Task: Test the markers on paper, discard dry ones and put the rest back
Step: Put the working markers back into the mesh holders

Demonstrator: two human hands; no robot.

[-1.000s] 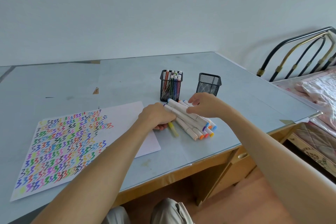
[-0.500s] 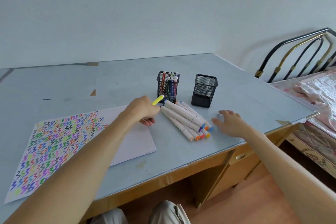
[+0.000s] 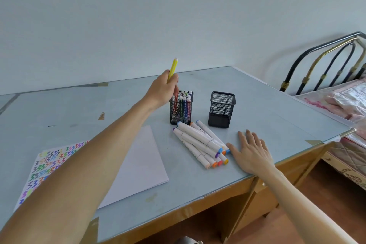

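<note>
Head view shows the left hand point(image 3: 162, 90) pinching a yellow marker point(image 3: 172, 69) upright above the filled mesh holder point(image 3: 181, 109) at frame centre, while the right hand point(image 3: 251, 152) lies flat and open beside the marker pile point(image 3: 201, 142).

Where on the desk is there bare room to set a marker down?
Bare desk lies right of the empty mesh cup toward the far corner, and behind the paper on the left. It is crowded between the full mesh cup, the marker pile and the flat right hand.
</note>
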